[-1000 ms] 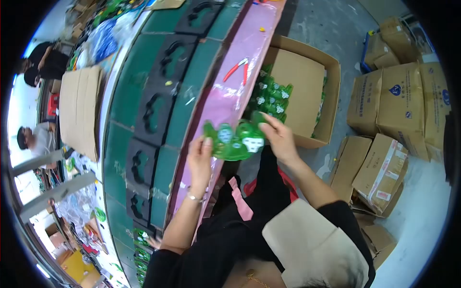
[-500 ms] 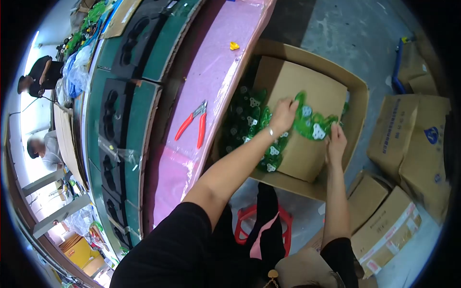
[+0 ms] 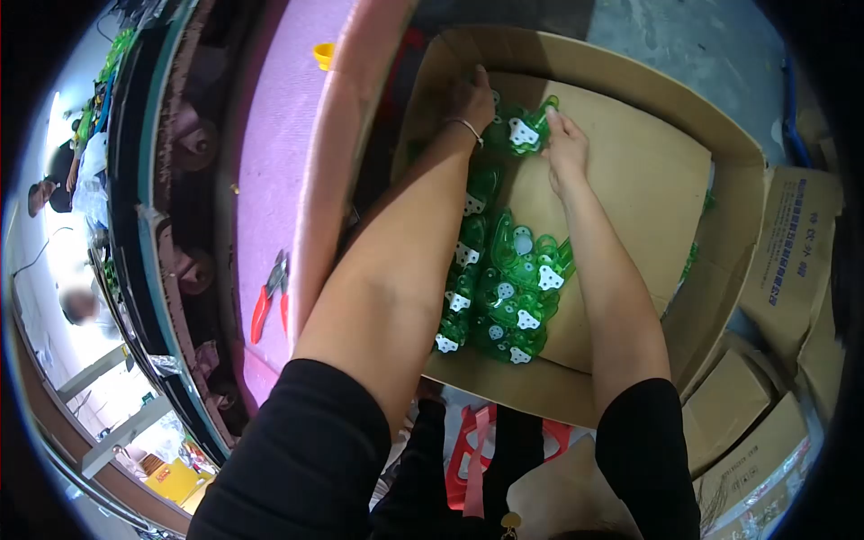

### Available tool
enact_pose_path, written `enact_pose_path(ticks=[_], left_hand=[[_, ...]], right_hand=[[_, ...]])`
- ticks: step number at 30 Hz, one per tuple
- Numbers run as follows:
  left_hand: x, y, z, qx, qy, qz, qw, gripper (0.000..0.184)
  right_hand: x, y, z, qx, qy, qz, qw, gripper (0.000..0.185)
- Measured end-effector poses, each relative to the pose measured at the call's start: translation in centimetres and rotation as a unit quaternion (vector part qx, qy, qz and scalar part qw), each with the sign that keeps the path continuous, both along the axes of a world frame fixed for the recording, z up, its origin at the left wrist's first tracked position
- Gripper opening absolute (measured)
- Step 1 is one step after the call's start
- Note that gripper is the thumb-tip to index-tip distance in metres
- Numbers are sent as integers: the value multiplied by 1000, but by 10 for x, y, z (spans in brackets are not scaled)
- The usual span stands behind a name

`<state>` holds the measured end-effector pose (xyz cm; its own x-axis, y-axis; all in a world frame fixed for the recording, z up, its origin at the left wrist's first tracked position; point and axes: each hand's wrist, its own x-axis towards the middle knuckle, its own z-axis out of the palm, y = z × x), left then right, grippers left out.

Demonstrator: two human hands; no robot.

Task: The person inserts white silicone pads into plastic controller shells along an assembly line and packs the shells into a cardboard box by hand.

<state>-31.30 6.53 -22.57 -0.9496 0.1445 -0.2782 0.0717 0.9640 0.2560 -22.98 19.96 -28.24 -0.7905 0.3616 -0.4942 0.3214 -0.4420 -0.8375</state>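
Observation:
A clear green plastic piece with a white perforated plate (image 3: 523, 132) is held between my two hands near the far left of a large open cardboard box (image 3: 742, 184). My left hand (image 3: 472, 99), with a bracelet at the wrist, is closed at its left end, the fingers partly hidden. At the other end, my right hand (image 3: 567, 144) pinches the tip between thumb and fingers. Below them, similar green pieces (image 3: 526, 306) lie in rows along the box's left side, partly on a flat cardboard sheet (image 3: 621, 207).
Left of the box runs a pink-covered bench (image 3: 279, 135) with red-handled cutters (image 3: 263, 306) and a small yellow cup-shaped part (image 3: 324, 56). More cartons (image 3: 787, 243) stand at the right. A red stool (image 3: 463, 459) is below, and two people are in the far left background.
Both hands have carried the green piece from over the middle of the cardboard sheet to the box's far left. The view has shifted closer over the box.

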Motion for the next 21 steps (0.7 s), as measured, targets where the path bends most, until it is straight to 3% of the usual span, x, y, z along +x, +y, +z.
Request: enact_pose_path(ticks=[1,2,5,8,11,14,17,21], left_hand=[[0,1,10,-26,-4,-15,1000,49],[4,6,19,64,-72,118,988,52],[-9,-16,-21,-10,-72,79,994,56],[11,1,-5,42,36,223,973,59],[7,-5,-59,-27,160,260,952,60],[16,-5,-16,-21,1,207,978,63],[-11,-26,-38,-150,-102,44,982,47],[0,-10,3,-257,-119,-16,959,32]], right_hand=[[-2,-8,-1,13,-4,5,1000,28],[-1,-11,-1,-32,-13,16,999,29],[-5,-24,-22,47,-8,29,998,33],[-4,-34,-30,71,-23,9,997,37],[-4,-36,-41,87,-24,9,996,40],[-1,-34,-36,121,-25,29,992,40],[0,-29,-31,133,-40,75,987,40],[0,-30,-30,144,-30,73,986,41]])
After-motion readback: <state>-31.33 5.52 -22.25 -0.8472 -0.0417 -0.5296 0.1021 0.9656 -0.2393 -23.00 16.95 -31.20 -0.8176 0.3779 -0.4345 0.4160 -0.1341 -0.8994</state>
